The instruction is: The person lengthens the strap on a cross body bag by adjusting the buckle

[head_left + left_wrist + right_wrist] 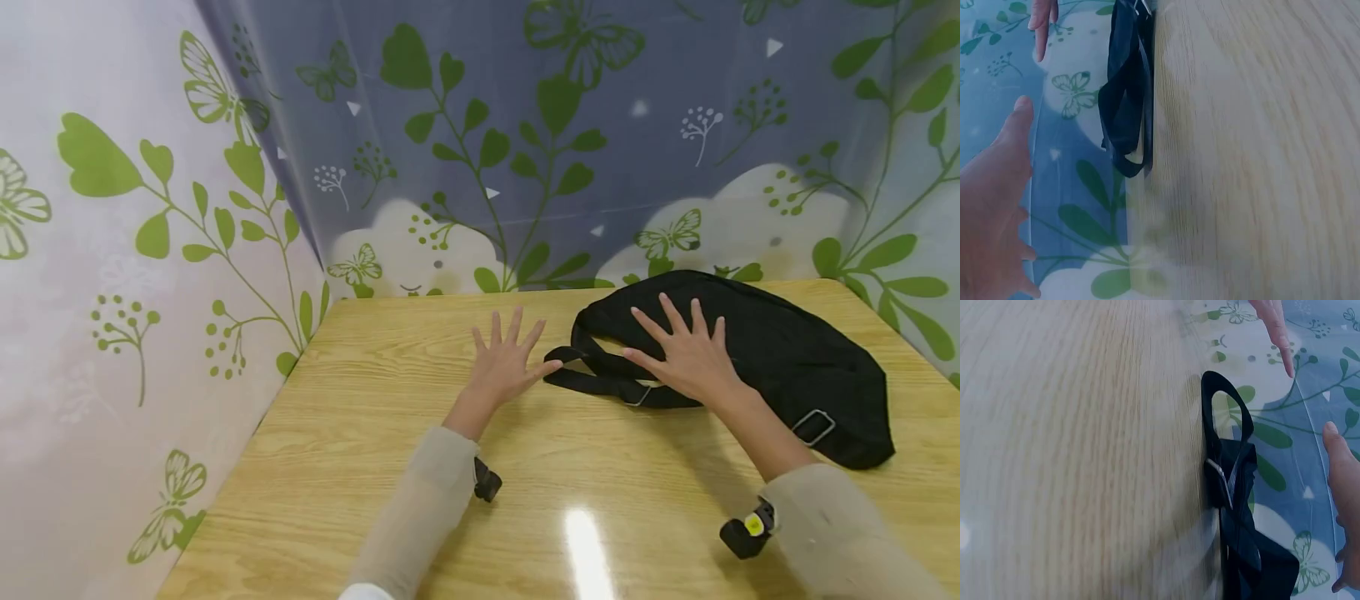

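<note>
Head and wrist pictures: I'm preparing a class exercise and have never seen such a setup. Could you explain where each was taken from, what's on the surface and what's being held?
There is no machine doing the work, only a person's bare left hand and right hand. The wide picture comes from a camera worn on the head, looking forward and down. The other two come from the left wrist camera and right wrist camera; each shows its own hand, with part of the other near the top. On the wood-grained table lies a black fabric bag with straps and metal buckles. Nothing is held: both hands are raised above the table, fingers spread.
</note>
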`<act>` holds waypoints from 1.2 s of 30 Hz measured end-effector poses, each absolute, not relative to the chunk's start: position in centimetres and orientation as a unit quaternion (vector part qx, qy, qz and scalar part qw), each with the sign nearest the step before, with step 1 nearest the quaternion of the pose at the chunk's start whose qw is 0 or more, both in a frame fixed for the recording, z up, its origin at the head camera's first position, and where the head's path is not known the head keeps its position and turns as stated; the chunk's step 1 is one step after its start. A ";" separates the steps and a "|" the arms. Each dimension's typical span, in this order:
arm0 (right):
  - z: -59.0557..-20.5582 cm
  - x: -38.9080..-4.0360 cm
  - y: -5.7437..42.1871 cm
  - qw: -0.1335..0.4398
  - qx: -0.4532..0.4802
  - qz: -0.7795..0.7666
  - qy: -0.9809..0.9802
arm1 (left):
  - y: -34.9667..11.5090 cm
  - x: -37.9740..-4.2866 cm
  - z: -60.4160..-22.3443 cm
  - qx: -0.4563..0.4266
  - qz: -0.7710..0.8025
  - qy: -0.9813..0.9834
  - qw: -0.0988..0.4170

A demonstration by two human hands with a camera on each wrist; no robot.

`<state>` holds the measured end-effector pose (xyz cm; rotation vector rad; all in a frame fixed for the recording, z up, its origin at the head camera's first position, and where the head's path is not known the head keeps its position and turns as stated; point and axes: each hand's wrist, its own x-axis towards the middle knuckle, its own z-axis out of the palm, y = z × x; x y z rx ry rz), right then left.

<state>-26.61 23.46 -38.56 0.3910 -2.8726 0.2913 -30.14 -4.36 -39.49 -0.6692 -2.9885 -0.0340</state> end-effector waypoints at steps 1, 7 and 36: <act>-38.7 -26.6 23.8 0.116 0.132 0.101 -0.979 | -4.1 -30.2 -39.5 -0.219 -0.012 -0.975 0.038; -39.7 -25.7 26.1 0.120 0.114 0.113 -0.980 | -1.8 -30.7 -40.1 -0.223 -0.020 -0.974 0.022; -44.2 -22.7 33.1 -0.004 0.017 0.155 -0.988 | 5.4 -34.9 -45.4 -0.281 0.075 -0.956 0.051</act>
